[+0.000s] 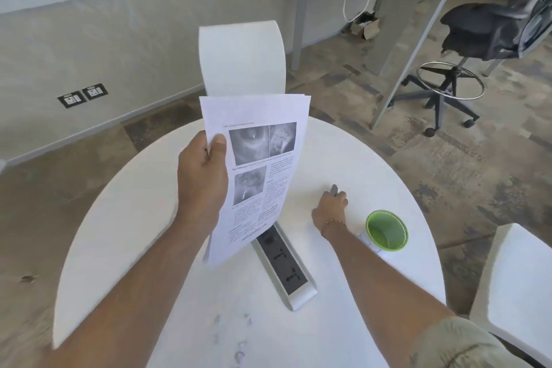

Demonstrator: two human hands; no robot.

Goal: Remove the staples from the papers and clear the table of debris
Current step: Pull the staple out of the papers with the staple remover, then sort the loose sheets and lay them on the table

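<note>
My left hand (203,176) holds a thin stack of printed papers (257,170) upright above the round white table (125,218), thumb on the front page and fingers behind. My right hand (331,209) lies on the tabletop farther right, its fingers curled around a small grey tool (334,189) whose tip sticks out past the knuckles. Several small bent staples (236,334) lie scattered on the table near the front edge. A green cup (386,230) stands open just right of my right wrist.
A grey power strip (283,266) with sockets is set into the table's middle, partly behind the papers. White chairs stand at the far side (242,60) and at the right (513,287). A black office chair (478,39) and a desk are on the floor beyond.
</note>
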